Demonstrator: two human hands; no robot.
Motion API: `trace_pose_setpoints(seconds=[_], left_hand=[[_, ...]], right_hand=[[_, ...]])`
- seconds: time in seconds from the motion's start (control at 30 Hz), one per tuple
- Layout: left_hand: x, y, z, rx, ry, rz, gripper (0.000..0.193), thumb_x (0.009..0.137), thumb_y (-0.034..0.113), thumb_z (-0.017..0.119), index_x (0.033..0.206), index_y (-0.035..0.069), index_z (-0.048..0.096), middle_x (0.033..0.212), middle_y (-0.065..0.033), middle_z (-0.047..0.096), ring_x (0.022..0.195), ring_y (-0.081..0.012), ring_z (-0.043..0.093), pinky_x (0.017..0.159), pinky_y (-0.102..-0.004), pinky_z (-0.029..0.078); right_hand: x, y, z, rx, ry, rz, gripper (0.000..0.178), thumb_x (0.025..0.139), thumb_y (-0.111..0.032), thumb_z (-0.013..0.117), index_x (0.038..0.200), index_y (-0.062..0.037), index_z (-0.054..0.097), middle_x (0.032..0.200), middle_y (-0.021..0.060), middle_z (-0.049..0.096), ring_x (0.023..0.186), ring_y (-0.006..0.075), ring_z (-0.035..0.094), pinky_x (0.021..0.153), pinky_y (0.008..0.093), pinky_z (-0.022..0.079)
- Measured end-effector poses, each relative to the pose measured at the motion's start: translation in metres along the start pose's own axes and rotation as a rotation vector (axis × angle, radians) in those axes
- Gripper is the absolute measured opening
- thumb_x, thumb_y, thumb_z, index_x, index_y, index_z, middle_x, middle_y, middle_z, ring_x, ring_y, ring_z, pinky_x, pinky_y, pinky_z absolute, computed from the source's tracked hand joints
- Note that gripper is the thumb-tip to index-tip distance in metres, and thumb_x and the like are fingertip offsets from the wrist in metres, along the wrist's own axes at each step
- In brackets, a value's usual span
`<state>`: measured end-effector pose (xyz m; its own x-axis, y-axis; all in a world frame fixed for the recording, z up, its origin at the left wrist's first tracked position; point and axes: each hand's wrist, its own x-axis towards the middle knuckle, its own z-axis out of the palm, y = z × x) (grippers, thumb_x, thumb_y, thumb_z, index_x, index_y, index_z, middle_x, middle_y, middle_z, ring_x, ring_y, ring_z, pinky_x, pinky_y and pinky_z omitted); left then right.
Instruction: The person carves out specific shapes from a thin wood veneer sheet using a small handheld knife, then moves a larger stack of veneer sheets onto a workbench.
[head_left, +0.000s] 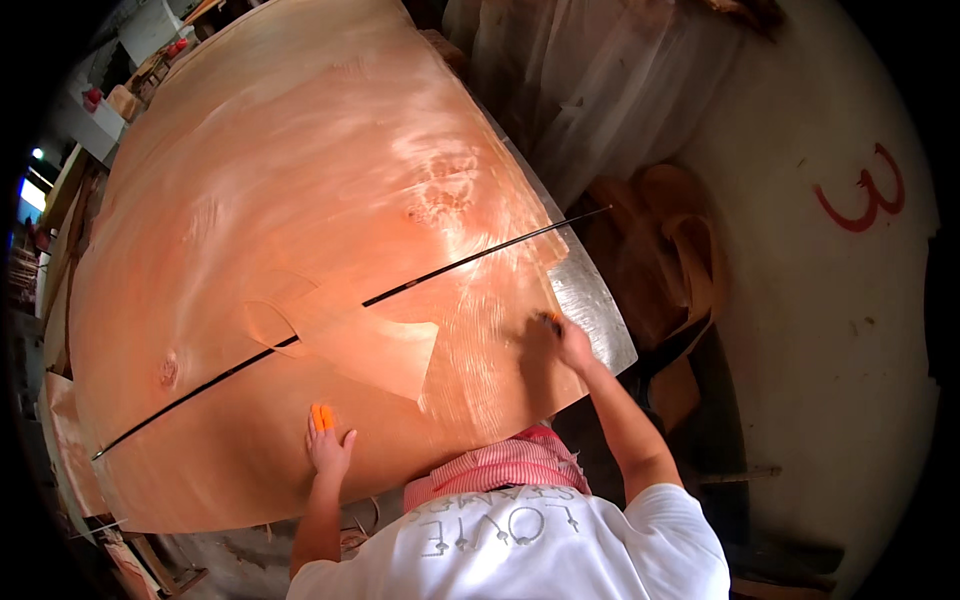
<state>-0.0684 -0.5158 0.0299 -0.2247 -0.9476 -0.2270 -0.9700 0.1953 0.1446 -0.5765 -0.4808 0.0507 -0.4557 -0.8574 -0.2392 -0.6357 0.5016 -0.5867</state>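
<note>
A large, thin sheet of orange-brown wood veneer (250,200) spreads before me, with grain, knots and glossy patches. My left hand (328,448) lies on its near part, fingers stretched out, orange covers on some fingertips. Over by the right edge, my right hand (570,342) is at the veneer with its fingers curled; orange shows at the fingertips, and what they may hold is too small to make out. Between and beyond my hands lies a loose, torn-edged veneer piece (375,350). A long thin black strip (470,262) crosses the sheet diagonally, its middle hidden under that piece.
A bare metal edge (598,305) shows beyond the veneer on the right. Curled veneer scraps (690,235) lie lower beside it, near translucent plastic sheeting (590,90). A pale wall or panel (820,330) with a red mark stands farther right. Clutter lines the far left.
</note>
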Motion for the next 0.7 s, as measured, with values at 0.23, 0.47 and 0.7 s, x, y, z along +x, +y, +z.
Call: trace_pose_setpoints(seconds=[0.23,0.47,0.7], left_hand=[[0.022,0.031,0.028,-0.08,0.072,-0.235,0.073,0.083,0.038,0.054,0.132,-0.008,0.026,0.139,-0.0269,0.02,0.13,-0.0369,0.02,0.105,-0.0439,0.022],[0.04,0.127,0.044,-0.079,0.076,-0.584,0.075,0.086,0.043,0.046,0.135,-0.008,0.018,0.141,-0.0276,0.013,0.132,-0.0372,0.014,0.106,-0.0421,0.019],[0.052,0.127,0.041,-0.018,-0.104,-0.677,0.078,0.087,0.046,0.042,0.137,-0.006,0.011,0.143,-0.0256,0.006,0.132,-0.0374,0.014,0.107,-0.0427,0.017]], right_hand=[[0.207,0.016,-0.054,0.117,0.245,-0.173,0.022,0.085,-0.021,0.047,0.101,-0.0078,0.056,0.092,0.0174,0.058,0.088,0.036,0.055,0.073,0.0428,0.045],[0.358,0.01,-0.036,0.045,0.017,0.065,0.035,0.088,-0.026,0.043,0.111,-0.0023,0.053,0.109,0.0208,0.057,0.102,0.036,0.054,0.085,0.0421,0.044],[0.421,0.019,-0.013,0.144,-0.014,0.005,0.047,0.088,-0.036,0.045,0.107,0.006,0.054,0.093,0.0238,0.061,0.091,0.0351,0.059,0.075,0.0403,0.046]])
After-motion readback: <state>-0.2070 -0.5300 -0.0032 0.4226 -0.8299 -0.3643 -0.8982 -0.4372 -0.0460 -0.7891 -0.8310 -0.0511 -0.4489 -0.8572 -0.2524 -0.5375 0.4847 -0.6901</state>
